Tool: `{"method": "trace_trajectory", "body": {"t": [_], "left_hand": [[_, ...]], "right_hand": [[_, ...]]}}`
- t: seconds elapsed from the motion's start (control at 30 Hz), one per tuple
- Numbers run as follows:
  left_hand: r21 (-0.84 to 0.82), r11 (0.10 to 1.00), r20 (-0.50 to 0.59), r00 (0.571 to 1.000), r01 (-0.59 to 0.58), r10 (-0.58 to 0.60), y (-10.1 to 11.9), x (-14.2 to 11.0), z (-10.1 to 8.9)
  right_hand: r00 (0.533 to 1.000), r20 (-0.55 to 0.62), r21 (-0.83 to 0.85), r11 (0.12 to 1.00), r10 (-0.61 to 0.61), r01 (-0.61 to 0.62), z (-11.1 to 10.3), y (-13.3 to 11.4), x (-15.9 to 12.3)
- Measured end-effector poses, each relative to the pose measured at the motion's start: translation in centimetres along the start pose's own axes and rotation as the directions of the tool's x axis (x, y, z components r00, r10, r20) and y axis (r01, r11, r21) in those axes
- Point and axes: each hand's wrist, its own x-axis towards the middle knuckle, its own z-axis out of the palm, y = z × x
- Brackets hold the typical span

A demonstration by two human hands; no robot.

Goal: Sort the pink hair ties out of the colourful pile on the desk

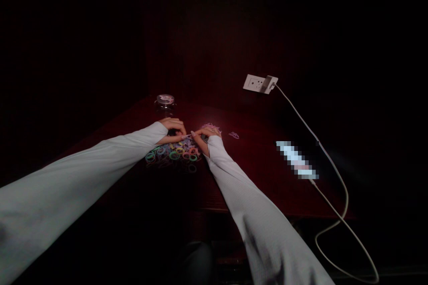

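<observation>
Many small coloured hair ties [174, 155] lie heaped on the dark red table, in green, yellow, orange, blue and purple. Over the far side of this heap, my left hand [172, 130] has its fingers curled and thumb and fingertips drawn together. My right hand [204, 135] meets it from the right, fingers bent and tips nearly touching those of the left. What the fingertips hold is too small and dim to make out. Just beyond my right hand is a pile of pink and purple hair ties [210, 126], partly hidden by it. A few purple hair ties [234, 135] lie apart to its right.
A clear jar [165, 101] with a patterned lid stands behind my left hand. To the right lies a lit phone [297, 160], its screen blurred out. A white cable [344, 191] loops from it to a charger in the wall socket [256, 83]. The table's front edge [214, 209] is dim.
</observation>
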Motion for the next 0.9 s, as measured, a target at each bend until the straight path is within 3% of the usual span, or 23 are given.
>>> {"method": "trace_trajectory", "body": {"t": [0.13,0.27,0.47,0.67,0.9], "left_hand": [[-0.002,1.000,-0.001,1.000,-0.008,0.008,0.2,0.0,-0.2],[-0.014,1.000,0.017,1.000,0.008,-0.008,0.2,0.0,-0.2],[0.018,1.000,0.000,1.000,0.000,0.000,0.3,0.0,0.0],[-0.001,1.000,0.008,1.000,-0.015,0.015,0.0,0.1,0.0],[-0.042,0.999,-0.011,1.000,0.003,-0.003,-0.4,0.1,0.4]], "right_hand": [[0.993,-0.108,0.023,0.999,0.049,-0.047,0.1,1.3,0.3],[0.992,-0.121,0.041,0.999,0.038,-0.033,-0.9,3.1,0.7],[0.954,-0.274,-0.133,0.978,0.120,-0.161,-4.9,6.1,1.3],[0.895,-0.384,-0.386,0.842,0.225,-0.377,-9.0,9.0,0.5],[0.885,-0.390,-0.433,0.797,0.255,-0.421,-8.7,9.3,0.1]]}}
